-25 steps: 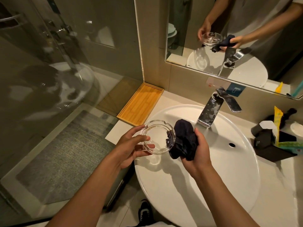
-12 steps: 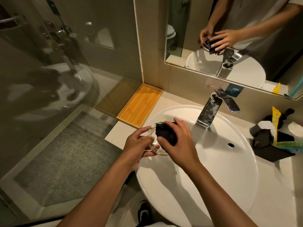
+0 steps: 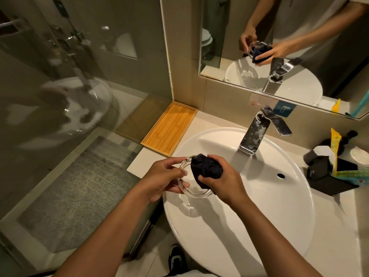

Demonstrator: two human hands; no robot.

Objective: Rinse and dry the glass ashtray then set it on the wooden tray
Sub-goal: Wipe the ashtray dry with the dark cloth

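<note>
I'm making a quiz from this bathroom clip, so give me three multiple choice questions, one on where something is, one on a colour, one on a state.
1. Where is the wooden tray?
A. On the counter in the corner left of the sink
B. Inside the sink
C. On the floor mat

2. What colour is the cloth?
A. White
B. Dark navy, near black
C. Yellow

3. What is the state of the glass ashtray?
A. Resting on the tray
B. Lying in the basin
C. Held over the sink while being wiped

Answers: 1 A, it sits against the wall beside the basin. 2 B, the bunched fabric looks very dark. 3 C, the left hand grips its rim while the right hand presses the cloth into it.
</note>
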